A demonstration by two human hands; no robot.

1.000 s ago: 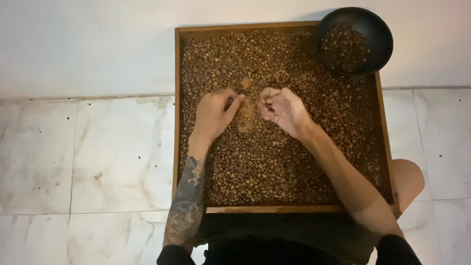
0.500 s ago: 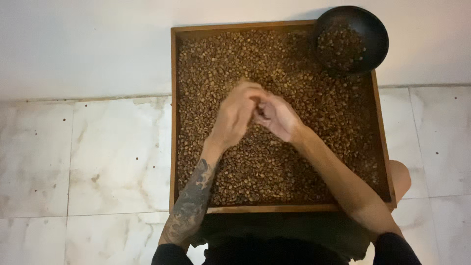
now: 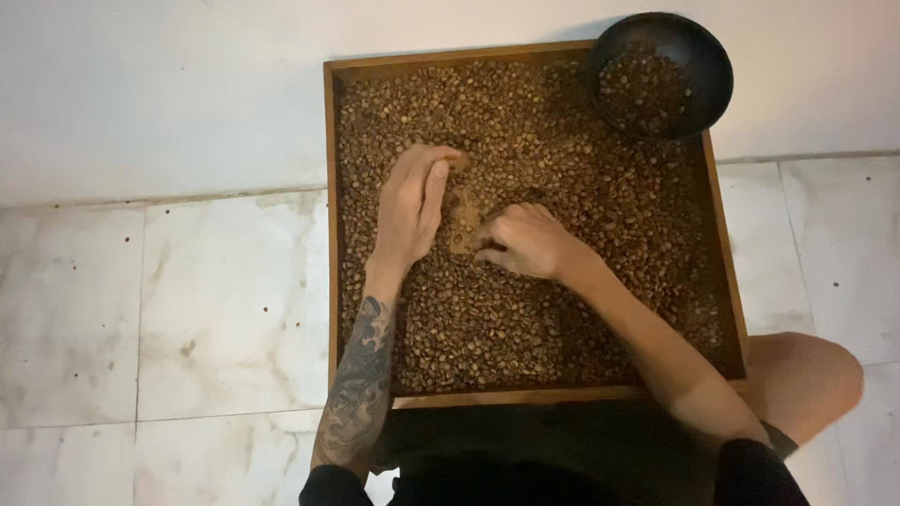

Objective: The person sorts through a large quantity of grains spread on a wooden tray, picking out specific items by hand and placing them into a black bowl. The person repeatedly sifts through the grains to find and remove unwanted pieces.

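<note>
item: wooden tray, square, on floor, filled w/ brown beans edge to edge.
item: black bowl, at tray's 1 o'clock corner, sitting on the rim, partly filled w/ beans.
left hand: near tray centre, toward 10 o'clock; palm down on the beans, fingers close together & nearly straight, nothing clearly held.
right hand: just beside the left, at its 4 o'clock; fingers curled loosely inward on the beans; can't tell if any are pinched.
bare patch of tray bottom shows between the hands.
progress (est.): sorting looks early-to-mid; bowl holds a small share, tray layer mostly intact.
surface/room: pale marble-look floor tiles at 9 o'clock, white wall at 12; dim light.
</note>
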